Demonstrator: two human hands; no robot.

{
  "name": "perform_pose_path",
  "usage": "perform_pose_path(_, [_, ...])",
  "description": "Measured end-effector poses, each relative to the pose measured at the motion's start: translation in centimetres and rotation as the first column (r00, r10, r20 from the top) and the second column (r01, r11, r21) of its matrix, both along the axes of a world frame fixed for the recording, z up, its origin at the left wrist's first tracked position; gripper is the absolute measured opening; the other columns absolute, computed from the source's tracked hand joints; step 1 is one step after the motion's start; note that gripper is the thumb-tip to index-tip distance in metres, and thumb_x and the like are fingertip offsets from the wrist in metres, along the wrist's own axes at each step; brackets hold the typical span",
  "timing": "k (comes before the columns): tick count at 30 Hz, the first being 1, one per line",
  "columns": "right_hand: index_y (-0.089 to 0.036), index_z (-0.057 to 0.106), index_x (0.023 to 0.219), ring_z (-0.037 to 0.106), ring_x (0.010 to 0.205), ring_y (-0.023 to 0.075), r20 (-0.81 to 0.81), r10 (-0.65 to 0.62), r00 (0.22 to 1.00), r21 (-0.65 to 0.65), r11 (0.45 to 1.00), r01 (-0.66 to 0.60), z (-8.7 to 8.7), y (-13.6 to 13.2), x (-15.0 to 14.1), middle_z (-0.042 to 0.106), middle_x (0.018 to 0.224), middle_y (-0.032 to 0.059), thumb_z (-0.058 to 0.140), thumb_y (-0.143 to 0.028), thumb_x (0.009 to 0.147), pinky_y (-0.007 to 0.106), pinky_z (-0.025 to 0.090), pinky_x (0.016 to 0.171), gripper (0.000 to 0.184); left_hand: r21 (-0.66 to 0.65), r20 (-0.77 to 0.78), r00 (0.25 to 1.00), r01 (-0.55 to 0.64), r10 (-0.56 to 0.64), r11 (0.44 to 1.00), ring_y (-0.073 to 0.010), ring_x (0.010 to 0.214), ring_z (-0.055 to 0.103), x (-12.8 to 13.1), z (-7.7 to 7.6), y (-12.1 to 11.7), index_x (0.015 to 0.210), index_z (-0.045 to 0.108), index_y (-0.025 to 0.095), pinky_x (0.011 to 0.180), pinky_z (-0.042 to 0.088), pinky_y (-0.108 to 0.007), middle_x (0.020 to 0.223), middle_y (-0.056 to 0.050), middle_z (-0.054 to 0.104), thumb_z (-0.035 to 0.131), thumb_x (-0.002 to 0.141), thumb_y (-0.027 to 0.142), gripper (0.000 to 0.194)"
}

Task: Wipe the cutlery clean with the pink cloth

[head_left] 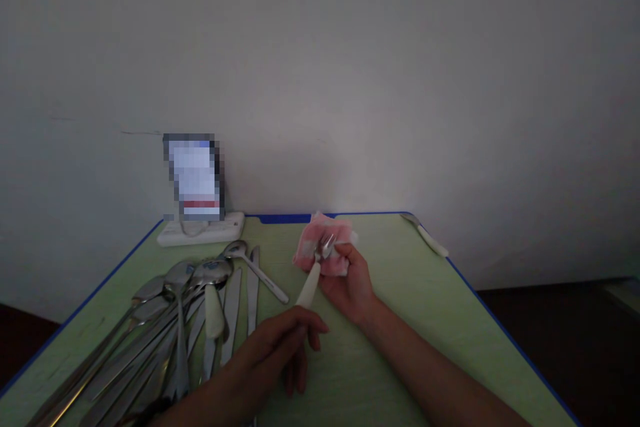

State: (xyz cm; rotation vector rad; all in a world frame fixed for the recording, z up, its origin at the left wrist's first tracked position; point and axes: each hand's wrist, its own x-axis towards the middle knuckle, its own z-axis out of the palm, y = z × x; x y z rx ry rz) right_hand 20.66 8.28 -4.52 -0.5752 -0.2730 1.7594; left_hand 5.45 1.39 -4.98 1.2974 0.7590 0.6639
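Observation:
My left hand (pixel 280 347) is closed round the end of a fork's white handle (pixel 309 285). The metal head of this fork (pixel 327 245) points away from me and lies against a pink and white cloth (pixel 306 245). From the right, my right hand (pixel 353 283) grips the cloth, its thumb near the tines and its other fingers mostly hidden behind the fabric. Both hands are over the middle of the green table (pixel 400 340). Just left of my left hand are a small spoon (pixel 263 277) and a table knife (pixel 253 293).
A pile of metal spoons and knives (pixel 170 320) covers the table's left side. Behind it, a lit phone (pixel 195 177), blurred out, stands on a white power strip (pixel 200 232). Another white-handled fork (pixel 431 240) lies at the right edge. A bare wall (pixel 320 80) rises behind.

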Motion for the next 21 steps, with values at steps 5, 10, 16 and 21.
perform_pose_path(5, [-0.012, 0.064, 0.082, 0.062, 0.068, 0.0177, 0.068, 0.156, 0.985, 0.027, 0.987, -0.158, 0.04, -0.46, -0.16, 0.069, 0.072, 0.0035, 0.048, -0.018, 0.068, 0.032, 0.049, 0.074, 0.022, 0.008, 0.008, 0.997, -0.076, 0.076, 0.997, -0.0069, 0.049, 0.053, -0.14, -0.88, 0.04, 0.105, 0.057, 0.02, 0.042, 0.042, -0.017, 0.079, 0.0, 0.056, 0.043, 0.089, 0.048, 0.035])
perform_pose_path(10, [-0.01, 0.064, 0.087, 0.063, 0.075, 0.0193, 0.066, 0.234, 0.97, 0.021, 0.972, -0.236, -0.22, -0.41, -0.16, 0.069, 0.076, 0.0057, 0.046, -0.019, 0.068, 0.032, 0.049, 0.075, 0.028, 0.011, -0.014, 0.994, -0.108, 0.108, 0.994, -0.006, 0.044, 0.051, -0.15, -1.07, 0.07, 0.106, 0.059, 0.019, 0.039, 0.042, -0.016, 0.075, 0.001, 0.057, 0.043, 0.088, 0.05, 0.038])
perform_pose_path(16, [-0.016, 0.062, 0.087, 0.061, 0.069, 0.0162, -0.044, 0.038, 0.998, -0.024, 0.999, -0.039, -0.13, 0.09, 0.4, 0.069, 0.077, 0.0023, 0.05, -0.027, 0.075, 0.032, 0.049, 0.073, 0.021, -0.005, 0.013, 0.996, -0.091, 0.091, 0.996, -0.0069, 0.048, 0.054, -0.15, -0.99, 0.15, 0.111, 0.058, 0.022, 0.038, 0.043, -0.017, 0.084, -0.001, 0.057, 0.045, 0.088, 0.048, 0.037])
perform_pose_path(21, [-0.017, 0.061, 0.097, 0.062, 0.078, 0.0197, -0.07, 0.049, 0.996, 0.015, 0.999, -0.048, 0.38, 0.03, 0.74, 0.069, 0.083, 0.0049, 0.047, -0.056, 0.078, 0.036, 0.049, 0.075, 0.045, -0.003, 0.041, 0.996, -0.08, 0.08, 0.997, -0.0122, 0.062, 0.057, -0.22, -0.56, 0.21, 0.114, 0.058, 0.023, 0.041, 0.045, -0.017, 0.083, -0.002, 0.059, 0.048, 0.087, 0.047, 0.038])
